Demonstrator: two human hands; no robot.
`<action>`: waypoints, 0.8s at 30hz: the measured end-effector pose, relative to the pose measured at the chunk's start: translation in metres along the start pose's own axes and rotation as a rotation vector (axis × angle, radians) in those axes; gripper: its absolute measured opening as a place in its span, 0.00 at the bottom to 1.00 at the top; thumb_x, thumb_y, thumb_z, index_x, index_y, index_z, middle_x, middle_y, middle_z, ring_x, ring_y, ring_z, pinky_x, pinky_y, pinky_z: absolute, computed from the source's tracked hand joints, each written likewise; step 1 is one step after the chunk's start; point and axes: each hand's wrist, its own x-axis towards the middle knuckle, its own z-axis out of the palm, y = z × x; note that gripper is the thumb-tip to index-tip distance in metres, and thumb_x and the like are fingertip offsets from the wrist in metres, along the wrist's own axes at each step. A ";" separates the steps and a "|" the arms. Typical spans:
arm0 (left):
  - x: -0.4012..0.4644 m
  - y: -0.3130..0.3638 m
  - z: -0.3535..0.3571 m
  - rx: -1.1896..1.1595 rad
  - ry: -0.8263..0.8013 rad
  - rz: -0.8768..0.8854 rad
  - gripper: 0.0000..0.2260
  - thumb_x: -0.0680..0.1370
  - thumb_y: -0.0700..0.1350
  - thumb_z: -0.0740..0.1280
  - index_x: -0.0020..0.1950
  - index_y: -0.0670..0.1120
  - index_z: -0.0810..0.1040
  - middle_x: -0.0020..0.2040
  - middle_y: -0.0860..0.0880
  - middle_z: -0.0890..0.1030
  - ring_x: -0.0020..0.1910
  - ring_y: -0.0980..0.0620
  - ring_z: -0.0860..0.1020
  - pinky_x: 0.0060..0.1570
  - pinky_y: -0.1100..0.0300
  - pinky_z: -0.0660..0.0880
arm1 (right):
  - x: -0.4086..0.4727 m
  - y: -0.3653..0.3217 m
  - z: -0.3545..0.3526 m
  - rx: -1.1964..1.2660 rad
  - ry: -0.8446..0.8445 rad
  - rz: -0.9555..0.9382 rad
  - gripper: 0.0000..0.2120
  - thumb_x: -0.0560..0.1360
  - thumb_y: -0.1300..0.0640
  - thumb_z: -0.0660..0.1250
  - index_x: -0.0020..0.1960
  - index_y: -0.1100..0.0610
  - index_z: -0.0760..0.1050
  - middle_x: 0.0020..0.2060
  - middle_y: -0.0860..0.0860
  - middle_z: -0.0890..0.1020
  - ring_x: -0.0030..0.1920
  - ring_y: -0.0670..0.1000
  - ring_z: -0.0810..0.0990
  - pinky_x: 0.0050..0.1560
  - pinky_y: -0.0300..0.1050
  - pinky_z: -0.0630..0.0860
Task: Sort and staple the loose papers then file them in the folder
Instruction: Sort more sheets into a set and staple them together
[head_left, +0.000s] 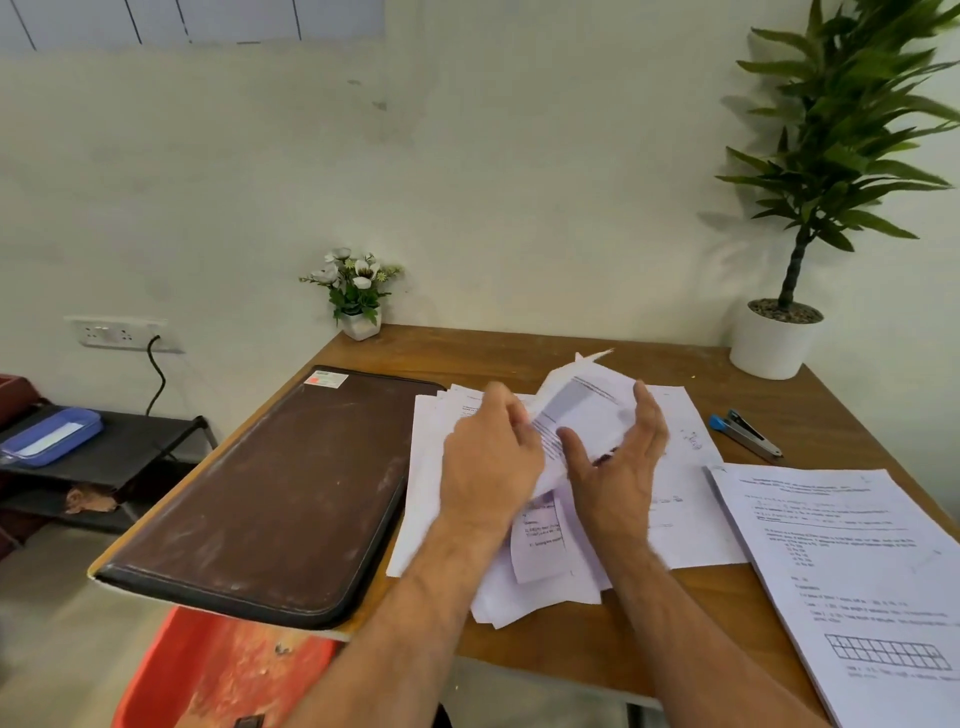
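Gripping a bent sheet (582, 415) at its near-left edge, the left hand (488, 457) had its fingers curled round the paper, knuckles up, though motion blur hid the fingertips. The right hand (618, 467) was held open beside it, palm turned inward, fingers nearly straight and the thumb spread, with the sheet's right side lying against the fingers; whether it pressed the paper or only touched it could not be told. The sheet was raised above a loose pile of papers (524, 551) spread across the middle of the wooden surface (675, 613), its far corner curling upward.

The pile was untidy, its pages fanned at different angles, the nearest ones reaching toward the surface's front edge. Left of the pile lay a closed brown folder (275, 499), flat, its near-left corner overhanging the surface. Right of the pile, a separate stack (852, 571) of printed pages lay squarely, running out of view at the lower right. A stapler (745, 434) with a blue end rested beyond that stack, apart from both hands.

At the back left corner stood a small flower pot (358, 296); at the back right, a tall plant (795, 291) in a white pot. An orange chair (223, 670) showed below the folder.
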 end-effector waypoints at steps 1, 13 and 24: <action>0.004 0.004 -0.007 -0.010 0.024 -0.016 0.05 0.81 0.43 0.65 0.55 0.51 0.72 0.48 0.50 0.83 0.45 0.49 0.82 0.40 0.61 0.75 | 0.002 -0.004 0.001 0.064 -0.040 0.002 0.42 0.74 0.48 0.74 0.79 0.44 0.51 0.78 0.47 0.54 0.73 0.41 0.57 0.62 0.38 0.70; 0.015 0.039 -0.059 0.170 0.257 0.212 0.13 0.85 0.46 0.59 0.67 0.51 0.77 0.56 0.48 0.85 0.53 0.43 0.82 0.51 0.52 0.75 | 0.023 -0.098 0.000 0.164 -0.202 -0.197 0.34 0.80 0.46 0.66 0.80 0.47 0.53 0.81 0.46 0.51 0.77 0.40 0.50 0.70 0.46 0.69; 0.015 0.056 -0.080 -0.270 0.524 0.419 0.10 0.83 0.41 0.63 0.61 0.42 0.81 0.48 0.53 0.83 0.45 0.61 0.77 0.41 0.79 0.69 | 0.044 -0.109 -0.048 0.148 -0.022 -0.007 0.39 0.76 0.38 0.68 0.80 0.43 0.52 0.79 0.49 0.57 0.78 0.53 0.58 0.70 0.52 0.61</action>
